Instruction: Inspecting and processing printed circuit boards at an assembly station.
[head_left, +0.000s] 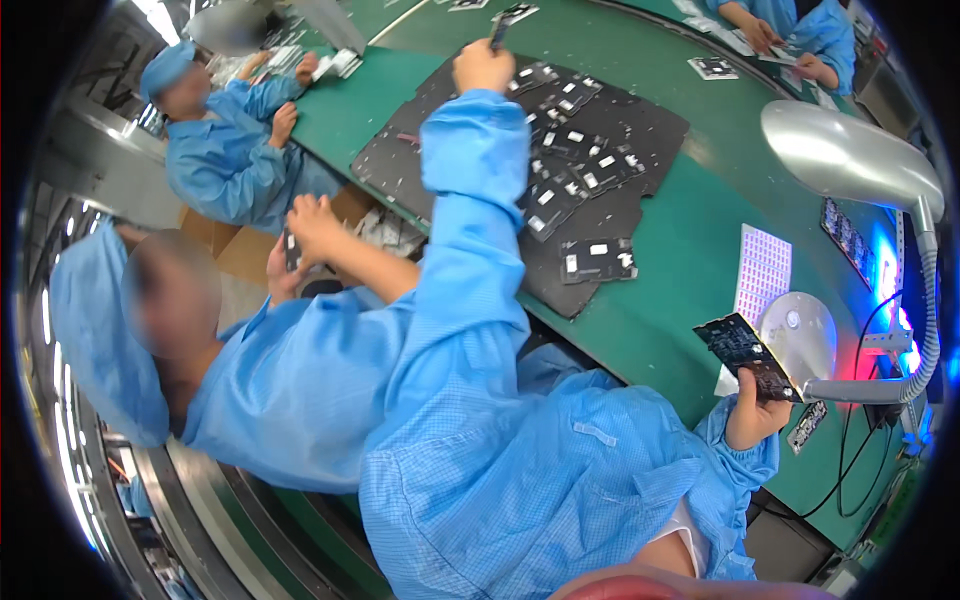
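Note:
My left arm stretches far out over the bench, and its hand (483,68) is closed around a thin dark piece (499,34), seen nearly edge-on above a black mat (400,160). Several flat black boards with white patches lie on that mat to the right of my forearm; one black board (598,261) rests at its near corner. At the right, my right hand (754,412) grips the lower end of a dark circuit board panel (745,352), thumb on its face, holding it tilted beside the round base (800,330) of a lamp.
The silver gooseneck lamp (850,160) stands at the right. Near it lie a sheet of pink labels (763,270), a long circuit board strip (848,243) and a smaller board (807,427). Close on my left, a co-worker's hands (305,240) hold a small black piece. Other people work farther off.

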